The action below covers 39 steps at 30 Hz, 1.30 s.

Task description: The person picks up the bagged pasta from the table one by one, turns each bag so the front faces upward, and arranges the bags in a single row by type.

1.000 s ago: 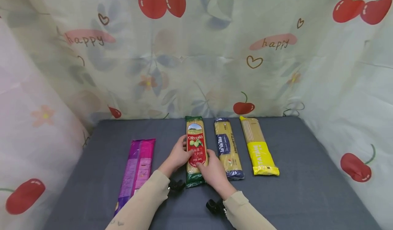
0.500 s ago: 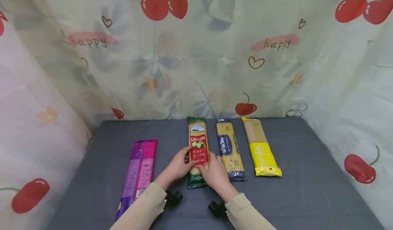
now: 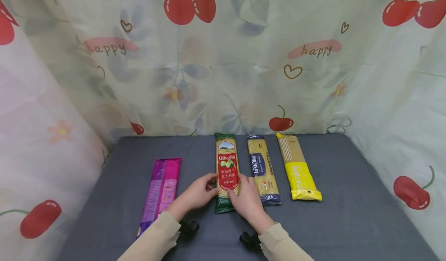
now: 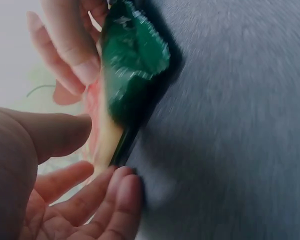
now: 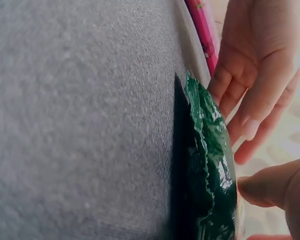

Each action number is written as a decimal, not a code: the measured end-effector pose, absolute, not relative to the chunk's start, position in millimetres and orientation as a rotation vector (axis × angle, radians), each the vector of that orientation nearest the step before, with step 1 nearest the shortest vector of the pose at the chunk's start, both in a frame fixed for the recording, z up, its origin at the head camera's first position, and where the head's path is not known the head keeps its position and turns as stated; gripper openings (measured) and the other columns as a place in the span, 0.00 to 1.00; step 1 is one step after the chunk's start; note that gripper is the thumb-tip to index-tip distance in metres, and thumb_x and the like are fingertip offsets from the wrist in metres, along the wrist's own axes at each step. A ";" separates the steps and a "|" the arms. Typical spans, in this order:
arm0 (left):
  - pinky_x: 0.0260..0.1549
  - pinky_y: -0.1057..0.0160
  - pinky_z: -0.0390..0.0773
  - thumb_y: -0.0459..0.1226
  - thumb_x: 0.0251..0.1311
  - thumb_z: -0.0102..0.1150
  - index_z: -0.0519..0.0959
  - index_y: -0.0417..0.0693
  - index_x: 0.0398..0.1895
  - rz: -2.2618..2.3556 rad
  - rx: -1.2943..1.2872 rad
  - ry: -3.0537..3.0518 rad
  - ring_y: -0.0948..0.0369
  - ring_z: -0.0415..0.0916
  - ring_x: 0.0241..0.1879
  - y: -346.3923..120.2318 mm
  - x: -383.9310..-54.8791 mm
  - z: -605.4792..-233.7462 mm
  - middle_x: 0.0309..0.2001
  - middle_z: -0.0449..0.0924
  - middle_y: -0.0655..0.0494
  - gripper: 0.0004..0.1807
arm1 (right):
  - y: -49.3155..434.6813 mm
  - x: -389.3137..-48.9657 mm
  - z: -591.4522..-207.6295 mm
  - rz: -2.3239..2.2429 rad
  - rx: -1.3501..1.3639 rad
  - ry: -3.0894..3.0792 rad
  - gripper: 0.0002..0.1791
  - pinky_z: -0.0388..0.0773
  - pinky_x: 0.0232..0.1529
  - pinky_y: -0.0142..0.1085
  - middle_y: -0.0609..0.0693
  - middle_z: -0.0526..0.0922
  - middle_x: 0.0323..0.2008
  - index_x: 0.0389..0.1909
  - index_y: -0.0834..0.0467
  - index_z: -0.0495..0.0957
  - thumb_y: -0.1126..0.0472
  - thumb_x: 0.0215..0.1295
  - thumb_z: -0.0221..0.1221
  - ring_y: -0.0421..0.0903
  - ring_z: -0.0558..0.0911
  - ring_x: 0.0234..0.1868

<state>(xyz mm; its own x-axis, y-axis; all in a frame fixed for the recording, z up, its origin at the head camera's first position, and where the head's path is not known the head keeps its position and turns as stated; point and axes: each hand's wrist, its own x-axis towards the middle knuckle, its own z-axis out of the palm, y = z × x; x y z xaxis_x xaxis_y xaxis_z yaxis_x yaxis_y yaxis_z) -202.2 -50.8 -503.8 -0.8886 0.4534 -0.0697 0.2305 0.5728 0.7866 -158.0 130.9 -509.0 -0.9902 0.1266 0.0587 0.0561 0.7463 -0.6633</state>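
In the head view, a spaghetti pack (image 3: 227, 163) with a red label and green ends lies face up on the grey-covered table. At its left edge is my left hand (image 3: 196, 193), its fingers loosely bent. The left wrist view shows that hand's thumb (image 4: 65, 134) lifted off the pack, while its fingertips lie at the edge. My right hand (image 3: 248, 201) holds the lower right side, thumb on the front and fingers along the edge. The crimped green end (image 5: 217, 155) shows close up in the right wrist view. The pack's underside is hidden.
Right of the held pack lie a blue-ended spaghetti pack (image 3: 261, 172) and a yellow pasta pack (image 3: 301, 176). A purple and pink pack (image 3: 162, 189) lies to the left, partly behind my left sleeve. Printed curtains (image 3: 209, 79) enclose the table.
My left hand has slid down and away from the pack's left edge, its thumb coming off the label. The right hand stays on the pack. The head view has shifted slightly.
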 end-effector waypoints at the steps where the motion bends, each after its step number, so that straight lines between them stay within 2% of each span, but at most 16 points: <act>1: 0.42 0.55 0.78 0.37 0.64 0.60 0.67 0.39 0.66 1.222 0.569 2.541 0.58 0.77 0.44 -54.4 -202.0 -502.0 0.55 0.76 0.45 0.28 | 129.8 -156.9 -508.1 1.075 -0.144 -2.828 0.36 0.73 0.41 0.42 0.55 0.71 0.47 0.65 0.61 0.68 0.53 0.59 0.68 0.47 0.71 0.42; 9: 0.44 0.53 0.79 0.35 0.63 0.62 0.70 0.41 0.64 1.305 0.467 2.618 0.56 0.79 0.45 -91.9 -202.8 -485.9 0.52 0.78 0.46 0.26 | 115.6 -145.3 -497.4 1.208 0.010 -2.679 0.30 0.74 0.42 0.43 0.54 0.73 0.50 0.63 0.57 0.72 0.55 0.60 0.66 0.48 0.72 0.46; 13: 0.42 0.55 0.79 0.36 0.63 0.63 0.69 0.44 0.66 1.324 0.404 2.631 0.56 0.78 0.47 -113.6 -208.2 -481.3 0.53 0.78 0.47 0.28 | 105.6 -139.0 -494.0 1.351 0.088 -2.669 0.31 0.75 0.46 0.45 0.51 0.73 0.52 0.65 0.54 0.69 0.51 0.61 0.65 0.49 0.73 0.49; 16: 0.45 0.53 0.78 0.39 0.62 0.63 0.68 0.45 0.66 1.307 0.390 2.656 0.54 0.77 0.49 -128.8 -213.9 -478.7 0.54 0.77 0.47 0.29 | 95.7 -134.6 -493.8 1.450 0.160 -2.678 0.31 0.75 0.49 0.46 0.51 0.73 0.53 0.65 0.54 0.69 0.49 0.62 0.64 0.48 0.74 0.51; 24: 0.53 0.44 0.72 0.45 0.63 0.63 0.65 0.44 0.69 1.197 0.303 2.757 0.45 0.70 0.58 -165.0 -232.4 -475.5 0.61 0.70 0.40 0.33 | 59.5 -117.2 -505.0 1.694 0.322 -2.710 0.30 0.75 0.49 0.41 0.50 0.76 0.49 0.62 0.56 0.71 0.48 0.62 0.65 0.46 0.76 0.46; 31: 0.57 0.40 0.67 0.43 0.64 0.61 0.66 0.42 0.67 1.156 0.287 2.802 0.43 0.66 0.60 -176.2 -248.8 -478.5 0.63 0.65 0.37 0.31 | 38.4 -103.5 -512.9 1.768 0.437 -2.763 0.32 0.75 0.44 0.35 0.45 0.75 0.46 0.61 0.55 0.72 0.44 0.59 0.65 0.41 0.75 0.43; 39: 0.61 0.38 0.59 0.44 0.63 0.61 0.66 0.42 0.68 1.096 0.249 2.808 0.41 0.58 0.66 -179.1 -260.9 -483.1 0.67 0.60 0.36 0.32 | 24.9 -93.6 -515.2 1.906 0.598 -2.933 0.31 0.74 0.39 0.32 0.39 0.73 0.42 0.59 0.52 0.73 0.46 0.57 0.68 0.34 0.73 0.39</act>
<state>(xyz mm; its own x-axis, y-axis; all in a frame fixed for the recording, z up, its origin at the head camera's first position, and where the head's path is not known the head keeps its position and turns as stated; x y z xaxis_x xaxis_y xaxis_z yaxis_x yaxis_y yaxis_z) -260.9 -179.1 -483.1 -0.9796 0.1948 -0.0488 0.1101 0.7246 0.6803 -93.6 24.9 -515.2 -0.8639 -0.4797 -0.1537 -0.0545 0.3924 -0.9182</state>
